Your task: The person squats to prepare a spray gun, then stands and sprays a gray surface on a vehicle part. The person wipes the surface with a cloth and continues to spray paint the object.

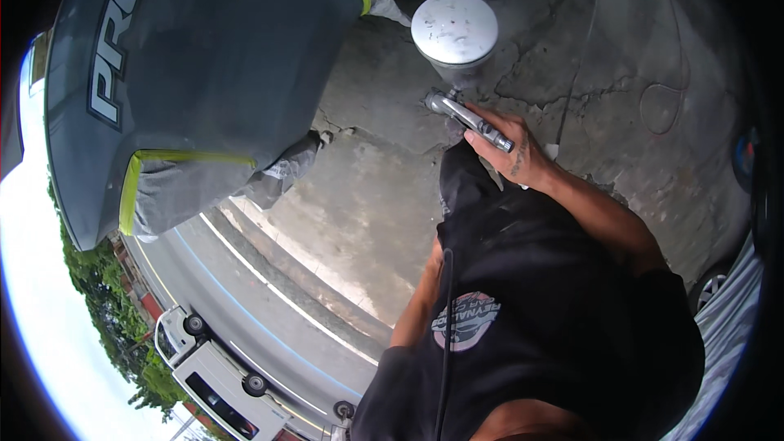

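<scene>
My right hand is closed round the handle of a silver spray gun. A round cup with a white, paint-spotted lid sits on top of the gun. The gun's front end points left, toward a large dark grey vehicle body panel, with a gap between them. Along the panel's lower edge runs yellow-green masking tape over a grey covering sheet. My left forearm hangs beside my dark shirt; the left hand is hidden behind my clothing.
Cracked concrete floor lies below me. A thin hose or cord trails across it at the right. Beyond the floor's edge runs a road with a white van. A wheel and striped cloth show at the far right.
</scene>
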`<action>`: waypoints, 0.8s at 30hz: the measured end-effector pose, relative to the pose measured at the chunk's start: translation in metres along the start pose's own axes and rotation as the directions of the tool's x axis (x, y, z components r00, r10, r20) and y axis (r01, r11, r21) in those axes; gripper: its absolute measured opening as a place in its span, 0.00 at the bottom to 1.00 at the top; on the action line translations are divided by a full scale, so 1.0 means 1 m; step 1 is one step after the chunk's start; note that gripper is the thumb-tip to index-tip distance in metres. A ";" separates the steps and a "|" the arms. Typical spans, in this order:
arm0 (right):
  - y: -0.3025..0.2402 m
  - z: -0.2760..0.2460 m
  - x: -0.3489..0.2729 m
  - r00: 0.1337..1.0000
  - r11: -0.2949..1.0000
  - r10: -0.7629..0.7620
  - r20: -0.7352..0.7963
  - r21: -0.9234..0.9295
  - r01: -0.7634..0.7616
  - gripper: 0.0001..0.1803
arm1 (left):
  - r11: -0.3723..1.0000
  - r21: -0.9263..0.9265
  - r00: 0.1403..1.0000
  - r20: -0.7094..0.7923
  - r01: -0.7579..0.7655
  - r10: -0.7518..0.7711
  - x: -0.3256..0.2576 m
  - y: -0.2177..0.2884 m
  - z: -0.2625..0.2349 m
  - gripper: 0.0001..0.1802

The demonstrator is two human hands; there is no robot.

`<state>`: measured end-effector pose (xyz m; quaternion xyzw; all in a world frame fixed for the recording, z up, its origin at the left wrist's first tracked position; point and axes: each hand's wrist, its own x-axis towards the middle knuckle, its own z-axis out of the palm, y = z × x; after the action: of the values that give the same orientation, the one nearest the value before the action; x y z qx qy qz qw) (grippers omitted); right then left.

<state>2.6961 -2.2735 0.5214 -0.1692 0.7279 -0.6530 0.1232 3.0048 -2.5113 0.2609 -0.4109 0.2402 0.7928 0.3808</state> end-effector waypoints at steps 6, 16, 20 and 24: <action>0.014 -0.005 -0.005 0.998 1.000 -0.009 -0.058 0.017 0.010 0.24 | 0.510 0.859 0.913 -0.183 -0.031 0.364 -0.029 0.055 0.128 0.42; 0.019 0.001 0.000 0.984 0.991 -0.127 -0.125 0.021 0.131 0.23 | 0.694 0.720 0.841 -0.383 0.011 0.383 -0.019 0.029 0.066 0.48; 0.011 -0.003 0.003 0.998 0.996 -0.024 -0.064 0.087 0.030 0.23 | 0.664 0.747 0.790 -0.404 -0.006 0.462 -0.007 0.015 0.019 0.41; 0.015 -0.006 0.000 0.993 0.996 -0.083 -0.088 0.038 0.086 0.23 | 0.324 0.944 0.694 -0.279 0.070 0.663 -0.012 0.030 0.065 0.23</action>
<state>2.6928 -2.2666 0.5069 -0.1689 0.7111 -0.6792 0.0674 2.9551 -2.4892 0.3083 -0.3145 0.8209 0.3947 0.2671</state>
